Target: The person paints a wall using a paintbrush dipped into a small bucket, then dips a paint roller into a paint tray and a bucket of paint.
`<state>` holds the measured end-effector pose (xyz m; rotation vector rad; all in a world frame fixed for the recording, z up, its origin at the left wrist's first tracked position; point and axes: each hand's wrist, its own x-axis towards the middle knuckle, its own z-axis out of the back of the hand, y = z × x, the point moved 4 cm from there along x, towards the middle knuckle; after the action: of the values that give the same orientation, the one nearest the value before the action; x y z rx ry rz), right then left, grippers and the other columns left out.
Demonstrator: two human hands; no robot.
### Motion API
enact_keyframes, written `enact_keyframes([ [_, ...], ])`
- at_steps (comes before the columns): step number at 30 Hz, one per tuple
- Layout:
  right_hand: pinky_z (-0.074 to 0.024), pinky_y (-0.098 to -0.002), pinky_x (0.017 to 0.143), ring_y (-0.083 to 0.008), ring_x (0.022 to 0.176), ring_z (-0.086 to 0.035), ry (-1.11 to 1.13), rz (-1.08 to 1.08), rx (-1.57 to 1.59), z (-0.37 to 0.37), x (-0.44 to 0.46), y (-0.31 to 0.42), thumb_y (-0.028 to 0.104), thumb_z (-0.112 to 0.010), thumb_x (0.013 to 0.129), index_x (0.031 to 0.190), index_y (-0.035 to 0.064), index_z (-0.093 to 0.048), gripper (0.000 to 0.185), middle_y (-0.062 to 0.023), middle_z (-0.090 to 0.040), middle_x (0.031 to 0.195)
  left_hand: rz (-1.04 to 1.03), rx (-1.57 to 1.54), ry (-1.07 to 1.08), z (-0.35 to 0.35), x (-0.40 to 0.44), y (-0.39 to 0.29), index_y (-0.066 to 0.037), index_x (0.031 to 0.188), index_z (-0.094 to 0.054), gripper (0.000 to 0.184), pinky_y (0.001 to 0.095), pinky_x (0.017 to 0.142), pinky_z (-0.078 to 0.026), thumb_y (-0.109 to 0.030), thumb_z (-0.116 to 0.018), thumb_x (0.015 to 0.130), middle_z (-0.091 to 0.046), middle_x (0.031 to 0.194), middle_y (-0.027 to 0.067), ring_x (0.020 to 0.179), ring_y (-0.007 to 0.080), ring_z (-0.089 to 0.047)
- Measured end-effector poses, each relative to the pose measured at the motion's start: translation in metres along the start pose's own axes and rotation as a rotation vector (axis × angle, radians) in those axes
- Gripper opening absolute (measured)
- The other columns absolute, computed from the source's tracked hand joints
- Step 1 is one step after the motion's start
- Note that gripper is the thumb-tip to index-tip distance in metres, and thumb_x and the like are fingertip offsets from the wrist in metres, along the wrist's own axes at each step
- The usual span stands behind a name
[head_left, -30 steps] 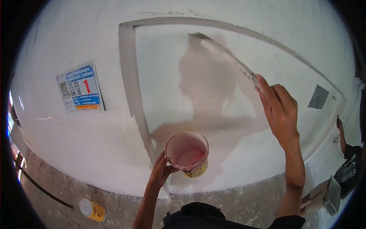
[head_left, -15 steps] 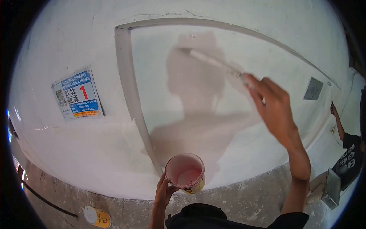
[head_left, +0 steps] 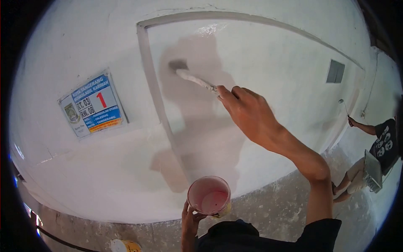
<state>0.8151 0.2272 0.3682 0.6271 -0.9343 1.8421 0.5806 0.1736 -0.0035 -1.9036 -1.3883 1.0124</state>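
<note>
My right hand (head_left: 252,115) is closed round the pale, paint-spattered handle of a brush (head_left: 197,80). The brush's dark bristles are against the white wall panel (head_left: 268,71), near the panel's left edge, and look slightly blurred. Low in the view, my left hand (head_left: 191,218) grips the rim and side of a small bucket (head_left: 209,196), which is tilted so that its reddish inside and some pinkish liquid at the bottom show. My shadow falls on the panel around the brush.
A blue and white sign (head_left: 93,105) hangs on the wall at left. A white and yellow can (head_left: 126,245) stands on the floor (head_left: 268,201). At right, a co-worker (head_left: 380,143) holds a long-handled tool near the wall, beside a grey metal box (head_left: 372,171).
My right hand and the brush have moved left and down across the panel. The bucket in my left hand sits lower. The co-worker's arm has lowered, and the view has shifted.
</note>
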Motion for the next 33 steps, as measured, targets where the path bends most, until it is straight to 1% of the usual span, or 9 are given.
enact_keyframes([
  [2,-0.0533,-0.0399,0.063,-0.0319,0.070,-0.062,-0.021,-0.082,0.345,0.015,0.003,0.002,0.004,-0.057,0.089,0.116,-0.0036,-0.060,0.028,-0.0158,-0.057,0.076,-0.012,-0.082,0.006,0.013,-0.010,0.001,-0.008,0.143,-0.039,0.054,0.0325,0.061,-0.063,-0.010,-0.053,0.091,-0.065,0.103,0.0165,0.076,0.0277,-0.072],
  [4,-0.0516,-0.0465,0.067,-0.0392,0.075,-0.063,-0.011,-0.119,0.258,0.037,0.022,0.000,0.010,-0.055,0.095,0.108,-0.0037,-0.062,0.020,-0.0211,-0.063,0.079,-0.007,-0.066,0.016,0.032,-0.020,0.002,-0.008,0.135,-0.043,0.044,0.0317,0.062,-0.064,-0.013,-0.051,0.093,-0.063,0.110,0.0141,0.078,0.0254,-0.073],
  [6,-0.0526,-0.0444,0.065,-0.0374,0.074,-0.063,-0.191,-0.060,0.140,0.044,0.033,-0.009,0.008,-0.057,0.093,0.105,-0.0035,-0.063,0.018,-0.0207,-0.063,0.079,-0.010,-0.095,-0.013,0.053,-0.027,0.005,-0.008,0.145,-0.036,0.057,0.0330,0.061,-0.064,-0.009,-0.054,0.091,-0.064,0.107,0.0183,0.074,0.0289,-0.072],
  [12,-0.0544,-0.0334,0.057,-0.0248,0.068,-0.063,-0.391,-0.036,-0.123,0.038,0.042,0.021,0.000,-0.063,0.083,0.111,-0.0020,-0.065,0.028,-0.0120,-0.059,0.076,-0.010,-0.074,-0.059,0.090,-0.056,-0.004,-0.009,0.142,-0.039,0.049,0.0318,0.063,-0.064,-0.012,-0.051,0.094,-0.063,0.114,0.0144,0.079,0.0271,-0.073],
  [13,-0.0526,-0.0285,0.053,-0.0194,0.066,-0.061,-0.375,0.031,-0.185,0.028,0.042,0.028,-0.002,-0.065,0.074,0.114,-0.0019,-0.065,0.039,-0.0076,-0.057,0.075,-0.002,-0.074,-0.056,0.094,-0.057,-0.006,-0.009,0.142,-0.039,0.049,0.0318,0.063,-0.064,-0.012,-0.051,0.094,-0.063,0.114,0.0144,0.079,0.0271,-0.073],
  [18,-0.0495,-0.0252,0.050,-0.0157,0.064,-0.059,-0.077,0.295,-0.219,-0.037,0.013,0.077,-0.001,-0.065,0.071,0.119,-0.0035,-0.062,0.048,-0.0060,-0.057,0.076,0.014,-0.046,-0.018,0.117,-0.060,-0.011,-0.010,0.142,-0.039,0.049,0.0313,0.063,-0.064,-0.014,-0.050,0.094,-0.063,0.115,0.0130,0.079,0.0267,-0.073],
  [23,-0.0541,-0.0470,0.069,-0.0366,0.078,-0.066,0.249,-0.029,0.238,0.004,0.018,0.053,0.009,-0.052,0.095,0.104,0.0023,-0.067,0.019,-0.0190,-0.062,0.081,-0.012,-0.070,-0.085,0.123,-0.064,-0.023,-0.011,0.146,-0.037,0.058,0.0314,0.060,-0.063,-0.013,-0.054,0.091,-0.063,0.111,0.0144,0.071,0.0254,-0.072],
  [26,-0.0527,-0.0459,0.078,-0.0396,0.086,-0.065,0.109,-0.096,0.289,0.013,0.046,0.015,0.017,-0.060,0.095,0.109,0.0017,-0.070,0.023,-0.0229,-0.068,0.094,-0.021,-0.049,-0.078,0.125,-0.065,-0.023,-0.011,0.146,-0.037,0.058,0.0310,0.061,-0.063,-0.014,-0.054,0.091,-0.063,0.112,0.0140,0.071,0.0242,-0.072],
  [33,-0.0561,-0.0414,0.067,-0.0354,0.078,-0.066,-0.329,-0.013,-0.130,0.062,0.093,-0.004,0.010,-0.059,0.090,0.106,-0.0028,-0.064,0.020,-0.0189,-0.065,0.083,-0.027,-0.072,-0.052,0.112,-0.066,-0.017,-0.010,0.146,-0.035,0.057,0.0310,0.061,-0.064,-0.012,-0.052,0.092,-0.064,0.110,0.0147,0.074,0.0251,-0.073],
])
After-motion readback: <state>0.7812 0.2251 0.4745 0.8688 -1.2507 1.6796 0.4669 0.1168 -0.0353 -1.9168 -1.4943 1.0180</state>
